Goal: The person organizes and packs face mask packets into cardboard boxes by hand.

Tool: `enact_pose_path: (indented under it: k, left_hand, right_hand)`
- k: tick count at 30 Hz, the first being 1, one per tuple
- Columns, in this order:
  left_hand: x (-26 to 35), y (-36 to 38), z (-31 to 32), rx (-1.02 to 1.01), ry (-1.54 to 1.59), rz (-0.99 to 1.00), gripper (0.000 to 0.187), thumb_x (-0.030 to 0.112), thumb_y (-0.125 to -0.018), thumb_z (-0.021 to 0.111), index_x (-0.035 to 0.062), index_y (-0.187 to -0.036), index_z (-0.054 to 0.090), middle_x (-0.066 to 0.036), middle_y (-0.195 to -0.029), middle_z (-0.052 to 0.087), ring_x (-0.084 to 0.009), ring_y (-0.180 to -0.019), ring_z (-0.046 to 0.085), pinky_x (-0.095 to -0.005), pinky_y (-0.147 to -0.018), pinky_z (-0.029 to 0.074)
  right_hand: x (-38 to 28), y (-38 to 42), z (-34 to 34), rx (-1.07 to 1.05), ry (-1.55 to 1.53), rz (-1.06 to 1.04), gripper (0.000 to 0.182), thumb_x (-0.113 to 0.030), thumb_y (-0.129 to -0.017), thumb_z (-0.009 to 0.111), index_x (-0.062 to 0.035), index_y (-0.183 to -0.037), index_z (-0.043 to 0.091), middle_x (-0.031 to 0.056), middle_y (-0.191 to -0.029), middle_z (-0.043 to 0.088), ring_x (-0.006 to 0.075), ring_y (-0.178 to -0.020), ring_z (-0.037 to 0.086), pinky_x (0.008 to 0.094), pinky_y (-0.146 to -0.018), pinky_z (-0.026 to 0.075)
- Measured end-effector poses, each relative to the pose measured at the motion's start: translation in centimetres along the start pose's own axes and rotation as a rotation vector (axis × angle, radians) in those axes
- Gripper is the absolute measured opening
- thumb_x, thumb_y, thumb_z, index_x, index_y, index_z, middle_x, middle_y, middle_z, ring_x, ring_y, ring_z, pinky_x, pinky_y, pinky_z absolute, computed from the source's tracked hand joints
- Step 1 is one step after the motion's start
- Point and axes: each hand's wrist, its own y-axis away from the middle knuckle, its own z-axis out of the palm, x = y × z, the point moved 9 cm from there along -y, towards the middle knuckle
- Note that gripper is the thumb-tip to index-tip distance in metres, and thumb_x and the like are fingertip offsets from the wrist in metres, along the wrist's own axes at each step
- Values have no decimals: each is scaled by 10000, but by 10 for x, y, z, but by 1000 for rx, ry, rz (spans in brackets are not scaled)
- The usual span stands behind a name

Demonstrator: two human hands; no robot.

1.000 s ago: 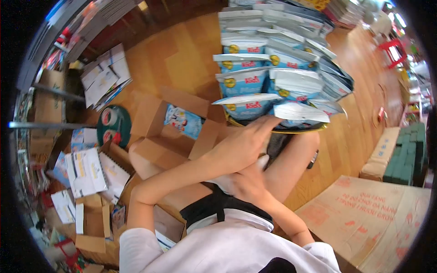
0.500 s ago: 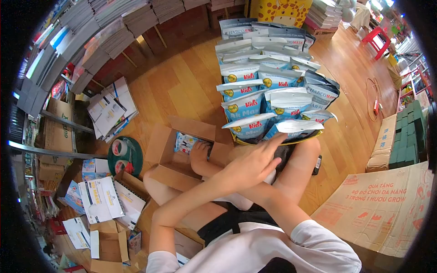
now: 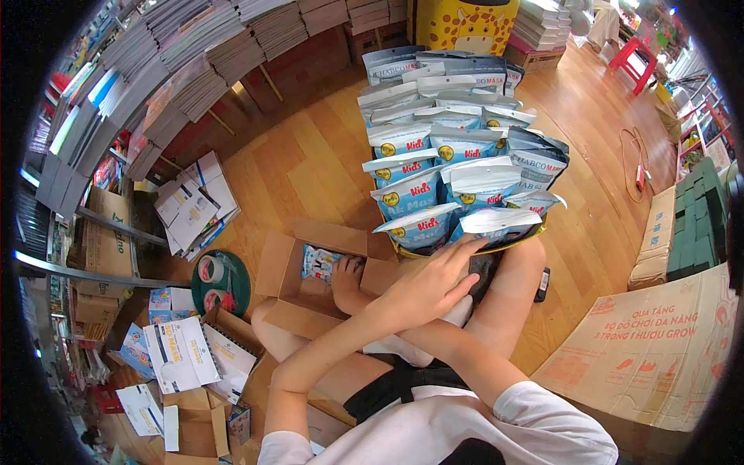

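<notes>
My left hand (image 3: 435,285) is open, fingers stretched, just in front of the nearest pouches. My left forearm crosses over my right one. Inside an open cardboard box (image 3: 288,314) by my left leg, my right hand (image 3: 349,280) has its fingers curled at the right end of a blue and white packet (image 3: 320,264); its fingertips are partly hidden. A yellow-rimmed container (image 3: 508,242) between my knees and the wall holds several upright blue Kids pouches (image 3: 409,197) and grey mask pouches (image 3: 536,164).
Flattened white boxes (image 3: 180,353) and an open small carton (image 3: 194,431) lie at the left, near a green round tray (image 3: 241,271) with tape rolls (image 3: 211,269). A large carton (image 3: 635,353) stands at the right. Stacked books (image 3: 275,32) line the back.
The view has shifted a little, so the pouches sit slightly further left and the box slightly lower. My right hand stays at the packet, and my left hand remains stretched out near the pouches.
</notes>
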Motion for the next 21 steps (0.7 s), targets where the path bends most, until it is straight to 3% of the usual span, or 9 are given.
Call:
enact_pose_path:
  k: [4, 10, 13, 14, 15, 21]
  left_hand:
    - [-2, -1, 3, -4, -51, 1, 504, 189, -947, 524, -8, -1381, 360, -271, -1406, 387, -414, -1298, 391, -445, -1070, 339]
    - [2, -1, 3, -22, -102, -11, 509, 194, -947, 521, -6, -1387, 361, -268, -1407, 389, -411, -1306, 381, -448, -1077, 331]
    - [1, -1, 2, -23, -102, -11, 509, 188, -943, 524, -3, -1386, 363, -255, -1407, 396, -407, -1305, 383, -445, -1080, 329]
    - [1, -1, 1, -11, -94, -7, 510, 183, -940, 525, -2, -1387, 364, -251, -1404, 401, -404, -1304, 384, -443, -1081, 327]
    - [0, -1, 1, 0, -84, -4, 510, 179, -938, 527, 0, -1387, 364, -246, -1400, 407, -402, -1304, 384, -442, -1083, 325]
    - [-3, -3, -5, -11, -79, 36, 469, 138, -929, 531, -2, -1361, 411, -223, -1360, 455, -352, -1298, 407, -414, -1079, 329]
  right_hand:
    - [-9, -3, 0, 20, 19, 6, 359, -159, -870, 505, 0, -1189, 547, 268, -1304, 430, 394, -1121, 493, 561, -946, 385]
    - [-9, -8, -5, 298, -193, -62, 482, -235, -730, 695, 1, -1111, 518, 221, -904, 643, 359, -975, 557, 530, -871, 361]
    - [-8, -6, -4, 221, -232, -73, 517, -239, -700, 746, 15, -1092, 525, 228, -862, 651, 376, -995, 563, 496, -908, 380]
    - [-3, -6, -4, 27, -335, -36, 497, -209, -720, 738, 17, -1109, 528, 229, -913, 650, 361, -1031, 559, 473, -919, 391]
    - [3, -3, -6, -31, -384, -34, 496, -199, -725, 733, 17, -1120, 525, 226, -931, 646, 354, -1039, 557, 466, -923, 393]
    - [38, 13, -51, -226, -757, -95, 493, -133, -756, 706, 20, -1182, 512, 208, -1035, 627, 311, -1092, 545, 426, -944, 405]
